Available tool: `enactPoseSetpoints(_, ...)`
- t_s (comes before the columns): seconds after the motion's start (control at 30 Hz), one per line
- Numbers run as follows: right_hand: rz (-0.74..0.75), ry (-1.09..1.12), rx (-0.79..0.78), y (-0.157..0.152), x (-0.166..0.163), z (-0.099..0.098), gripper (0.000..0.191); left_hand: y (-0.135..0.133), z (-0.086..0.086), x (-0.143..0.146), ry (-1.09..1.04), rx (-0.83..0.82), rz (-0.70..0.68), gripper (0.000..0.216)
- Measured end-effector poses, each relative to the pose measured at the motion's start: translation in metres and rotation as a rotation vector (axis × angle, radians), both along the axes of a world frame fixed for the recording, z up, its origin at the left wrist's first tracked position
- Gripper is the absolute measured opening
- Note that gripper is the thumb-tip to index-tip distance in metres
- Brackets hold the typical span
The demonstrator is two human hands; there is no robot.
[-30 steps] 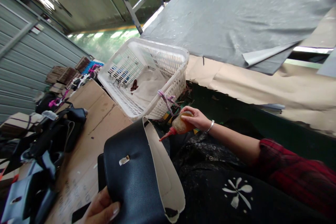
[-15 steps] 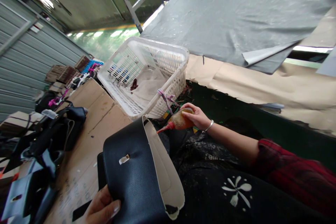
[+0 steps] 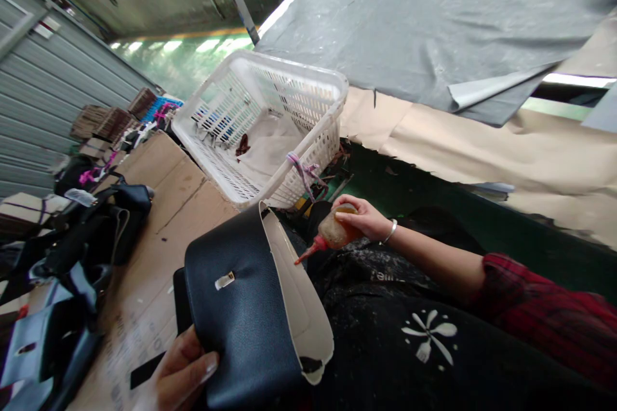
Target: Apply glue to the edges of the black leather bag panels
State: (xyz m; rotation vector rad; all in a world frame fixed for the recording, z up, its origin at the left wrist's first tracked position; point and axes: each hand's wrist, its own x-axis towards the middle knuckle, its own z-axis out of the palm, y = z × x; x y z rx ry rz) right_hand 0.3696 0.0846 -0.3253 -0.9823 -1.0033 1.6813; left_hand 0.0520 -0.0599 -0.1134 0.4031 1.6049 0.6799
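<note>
Both hands busy: L hand (image 3: 180, 372) grips bag (image 3: 236, 314), R hand (image 3: 364, 218) squeeze bottle (image 3: 330, 234).

Black leather handbag (image 3: 241, 308) with a small silver clasp, flap bent up so its cream underside faces right, lower corner gripped by the left hand (image 3: 180, 369). Amber glue squeeze bottle (image 3: 332, 231) with red nozzle, tilted down-left in the right hand (image 3: 364, 218), tip at the flap's cream underside.

Bag-making workshop, corrugated metal wall (image 3: 43, 109), stacked handbags (image 3: 72, 257), grey material sheets (image 3: 434, 26), white plastic basket (image 3: 308, 160)
</note>
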Motion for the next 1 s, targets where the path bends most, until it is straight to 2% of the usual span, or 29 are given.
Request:
enactPoseSetpoints(0.23, 0.097, -0.009, -0.047, -0.017, 0.012, -0.004, 0.045, 0.002, 0.003, 0.004, 0.025, 0.014, -0.026, 0.036)
enactPoseSetpoints(0.47, -0.172, -0.122, 0.015, -0.016, 0.02, -0.006, 0.038, 0.003, 0.003, 0.013, -0.002, 0.05, -0.015, 0.036)
enactPoseSetpoints(0.7, -0.13, -0.063, 0.04, -0.013, 0.009, 0.001, 0.039, 0.003, 0.0, 0.006, 0.023, 0.029, -0.049, 0.037)
enactPoseSetpoints(0.9, -0.011, -0.12, 0.103, -0.014, 0.02, -0.003, 0.036, 0.003, -0.002, 0.011, 0.007, 0.063, 0.015, 0.037)
enactPoseSetpoints(1.0, -0.064, -0.095, 0.066, -0.013, 0.02, -0.005, 0.036, 0.004, -0.001, 0.015, 0.003, 0.053, 0.007, 0.034)
